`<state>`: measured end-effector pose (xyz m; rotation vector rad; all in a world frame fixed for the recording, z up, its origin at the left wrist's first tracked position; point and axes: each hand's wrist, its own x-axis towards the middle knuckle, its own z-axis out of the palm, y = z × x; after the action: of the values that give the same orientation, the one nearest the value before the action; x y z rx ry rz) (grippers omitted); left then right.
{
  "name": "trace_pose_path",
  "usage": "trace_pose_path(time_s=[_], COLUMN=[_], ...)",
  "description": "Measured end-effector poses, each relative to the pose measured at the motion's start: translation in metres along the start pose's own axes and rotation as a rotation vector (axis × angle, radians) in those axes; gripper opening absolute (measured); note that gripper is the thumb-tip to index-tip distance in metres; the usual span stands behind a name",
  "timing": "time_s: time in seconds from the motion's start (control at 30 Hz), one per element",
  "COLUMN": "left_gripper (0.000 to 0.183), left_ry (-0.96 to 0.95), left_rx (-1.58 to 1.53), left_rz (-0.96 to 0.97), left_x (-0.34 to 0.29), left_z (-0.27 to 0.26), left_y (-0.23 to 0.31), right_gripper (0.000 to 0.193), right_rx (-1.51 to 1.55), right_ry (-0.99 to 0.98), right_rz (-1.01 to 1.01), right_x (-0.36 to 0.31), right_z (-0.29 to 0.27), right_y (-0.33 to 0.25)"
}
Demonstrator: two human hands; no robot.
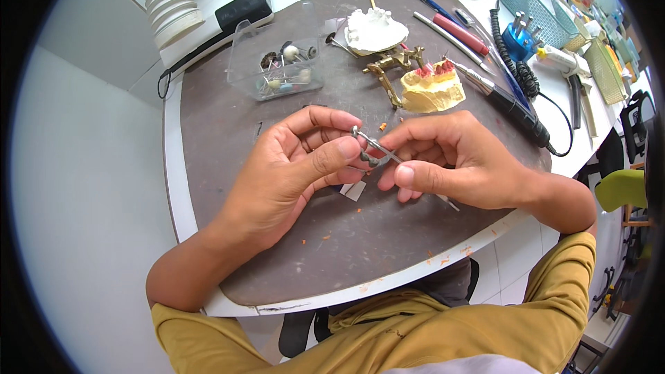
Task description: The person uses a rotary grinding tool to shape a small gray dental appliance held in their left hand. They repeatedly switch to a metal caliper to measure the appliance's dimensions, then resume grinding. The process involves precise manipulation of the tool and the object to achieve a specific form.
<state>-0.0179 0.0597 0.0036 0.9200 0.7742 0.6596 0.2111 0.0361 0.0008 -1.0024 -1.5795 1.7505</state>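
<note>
My left hand (298, 156) is closed, thumb and fingers pinching a small dark-grey metal dental framework (372, 161) at the middle of the bench. Between thumb and fingers of my right hand (457, 163) is a slim silver metal instrument (377, 145). It runs across to the left fingertips, close to or touching the framework; its other end shows below my right palm. Fingers partly hide both pieces, so their exact contact cannot be seen. Just beyond my hands sits a yellow plaster dental model (433, 90) with red parts, next to a brass articulator (391, 69).
A white plaster model (374, 31) lies behind the articulator. At left is a clear box (277, 69) of rotary burs and polishing tips. On the right lie a corded handpiece (512, 114), a red-handled tool (460, 34) and a teal basket (540, 7). Orange crumbs dot the brown mat (298, 270).
</note>
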Motion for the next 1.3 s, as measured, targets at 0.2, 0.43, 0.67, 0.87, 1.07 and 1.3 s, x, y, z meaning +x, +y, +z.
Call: trace_pose_path(time_s=[0.2,0.43,0.67,0.87,1.07,1.3], left_gripper=[0.028,0.027,0.027,0.027,0.030,0.029], left_ry=[0.016,0.009,-0.012,-0.017,-0.036,-0.040], left_rx=[-0.021,-0.023,-0.044,-0.065,-0.070,-0.084], left_rz=[0.015,0.029,0.012,0.018,0.002,-0.005], left_x=[-0.0018,-0.0010,-0.0022,-0.0021,-0.0025,-0.0017], left_z=[0.0014,-0.0031,0.0002,-0.0003,-0.0007,0.0000], left_y=[-0.0004,-0.0037,0.0000,-0.0002,0.0004,0.0002], right_gripper=[0.039,0.036,0.035,0.034,0.035,0.035], right_rx=[-0.008,0.025,0.027,0.045,0.099,0.130], right_ry=[0.025,-0.023,-0.023,-0.041,-0.060,-0.082], right_rz=[0.010,0.034,0.019,0.019,0.038,0.056], right_x=[-0.0027,-0.0010,-0.0016,-0.0007,-0.0010,-0.0012], right_z=[0.0000,-0.0022,-0.0025,-0.0021,-0.0017,-0.0029], right_y=[-0.0012,-0.0032,-0.0027,-0.0019,-0.0022,-0.0038])
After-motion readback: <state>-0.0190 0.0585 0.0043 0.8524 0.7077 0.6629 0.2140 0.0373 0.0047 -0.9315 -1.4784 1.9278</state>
